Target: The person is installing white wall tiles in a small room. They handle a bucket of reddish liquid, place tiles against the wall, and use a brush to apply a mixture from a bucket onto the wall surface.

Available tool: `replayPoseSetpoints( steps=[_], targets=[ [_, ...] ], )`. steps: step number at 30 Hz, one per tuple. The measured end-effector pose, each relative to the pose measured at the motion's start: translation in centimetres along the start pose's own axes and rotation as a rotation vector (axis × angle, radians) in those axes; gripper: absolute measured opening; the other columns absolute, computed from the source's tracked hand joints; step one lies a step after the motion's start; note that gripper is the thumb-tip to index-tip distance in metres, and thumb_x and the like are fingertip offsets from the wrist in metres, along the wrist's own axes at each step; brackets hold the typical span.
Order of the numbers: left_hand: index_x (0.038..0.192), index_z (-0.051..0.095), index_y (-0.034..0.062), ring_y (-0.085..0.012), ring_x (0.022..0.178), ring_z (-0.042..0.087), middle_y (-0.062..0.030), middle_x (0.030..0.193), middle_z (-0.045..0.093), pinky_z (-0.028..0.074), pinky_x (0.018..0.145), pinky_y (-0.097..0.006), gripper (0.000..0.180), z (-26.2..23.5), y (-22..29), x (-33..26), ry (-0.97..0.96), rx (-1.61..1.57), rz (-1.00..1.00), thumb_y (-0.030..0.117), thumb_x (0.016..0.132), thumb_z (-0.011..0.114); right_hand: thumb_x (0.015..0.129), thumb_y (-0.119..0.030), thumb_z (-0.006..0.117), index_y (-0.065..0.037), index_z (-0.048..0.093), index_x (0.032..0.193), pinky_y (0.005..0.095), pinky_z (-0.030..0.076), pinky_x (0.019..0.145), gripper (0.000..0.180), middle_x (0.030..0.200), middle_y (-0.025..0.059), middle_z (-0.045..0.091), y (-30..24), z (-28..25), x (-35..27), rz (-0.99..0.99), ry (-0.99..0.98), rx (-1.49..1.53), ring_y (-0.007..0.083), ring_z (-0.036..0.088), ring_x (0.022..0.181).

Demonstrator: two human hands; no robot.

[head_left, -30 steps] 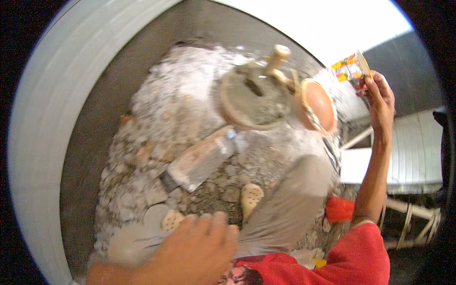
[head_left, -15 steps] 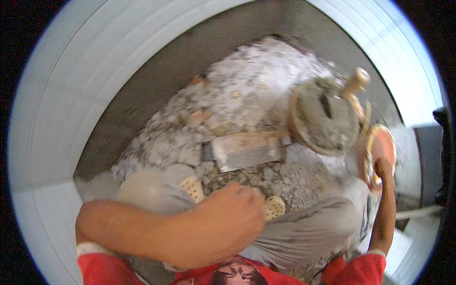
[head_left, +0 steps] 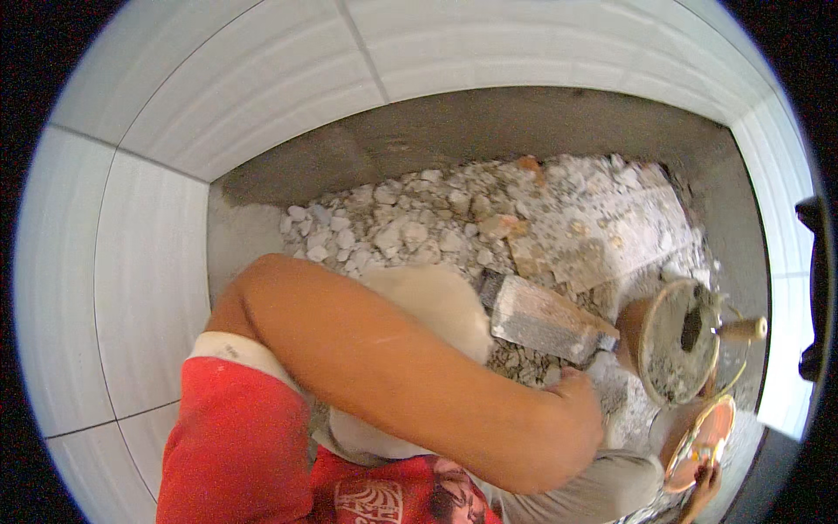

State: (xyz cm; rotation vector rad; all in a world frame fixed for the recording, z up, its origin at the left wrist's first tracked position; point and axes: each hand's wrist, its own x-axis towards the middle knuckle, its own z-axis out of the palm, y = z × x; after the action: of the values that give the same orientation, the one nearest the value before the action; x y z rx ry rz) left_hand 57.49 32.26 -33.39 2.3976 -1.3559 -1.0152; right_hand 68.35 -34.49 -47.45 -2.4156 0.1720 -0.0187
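My left forearm crosses the view from the left, and my left hand [head_left: 572,428] hangs over my lap above the grey trouser leg. Its back faces up and the fingers curl under, so anything in them is hidden. At the lower right, my right hand [head_left: 705,480] is at the near rim of an orange-lined bucket [head_left: 717,424], fingers bent; what they grip cannot be made out. Beyond it stands a bucket of grey mortar [head_left: 668,354], with a wooden-handled trowel [head_left: 742,329] sticking out over its right rim.
A long block-like piece [head_left: 550,319], grey and brown, lies on the rubble [head_left: 410,231] before my knees. White-dusted slabs [head_left: 620,227] lie farther back. A grey cement band [head_left: 419,135] runs beneath white wall tiles [head_left: 541,52].
My view has swung left, so the buckets and block-like piece sit lower and farther right. My left hand has reached to the right; my right hand stays at the orange-lined bucket.
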Motion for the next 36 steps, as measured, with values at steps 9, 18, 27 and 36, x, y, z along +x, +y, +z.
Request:
replayPoseSetpoints(
  steps=[9,18,27,36],
  targets=[
    [0.084,0.074,0.0027,-0.0255,0.072,0.069,-0.0085,0.076,0.070,0.055,0.058,-0.042,0.022,0.4,-0.8,-5.2,0.737,0.128,0.062,0.016,0.085,0.057,0.094,-0.015,0.063,0.009,0.066,0.103,0.0351,0.058,0.069,0.026,0.088,0.0198,0.069,-32.2,7.2,-8.0,-0.326,0.073,-0.119,0.0264,0.067,0.078],
    [0.078,0.070,0.0048,-0.0238,0.073,0.070,-0.0056,0.079,0.066,0.056,0.054,-0.040,0.017,0.3,-0.1,-10.5,1.285,-0.025,0.081,0.015,0.083,0.058,0.089,-0.007,0.059,0.001,0.065,0.098,0.0407,0.049,0.078,0.013,0.094,0.0188,0.064,-45.3,33.9,-3.8,-1.131,-0.598,-0.453,0.0383,0.062,0.087],
    [0.080,0.063,0.0061,-0.0246,0.060,0.067,-0.0033,0.063,0.056,0.055,0.049,-0.040,0.012,1.0,0.1,-14.2,1.781,-0.128,0.073,0.017,0.082,0.058,0.087,-0.022,0.060,-0.002,0.068,0.095,0.0495,0.049,0.073,0.022,0.086,0.0221,0.066,-70.1,67.1,-21.4,-1.720,-1.009,-0.103,0.0425,0.063,0.083],
    [0.085,0.061,0.0011,-0.0304,0.065,0.068,-0.0137,0.072,0.064,0.057,0.054,-0.044,0.016,1.7,-1.4,-15.8,1.679,-0.167,0.155,0.016,0.086,0.055,0.088,-0.019,0.063,-0.002,0.068,0.102,0.0417,0.051,0.076,0.023,0.094,0.0196,0.068,-69.7,66.2,-22.5,-1.417,-0.829,0.254,0.0368,0.066,0.085]
  ],
)
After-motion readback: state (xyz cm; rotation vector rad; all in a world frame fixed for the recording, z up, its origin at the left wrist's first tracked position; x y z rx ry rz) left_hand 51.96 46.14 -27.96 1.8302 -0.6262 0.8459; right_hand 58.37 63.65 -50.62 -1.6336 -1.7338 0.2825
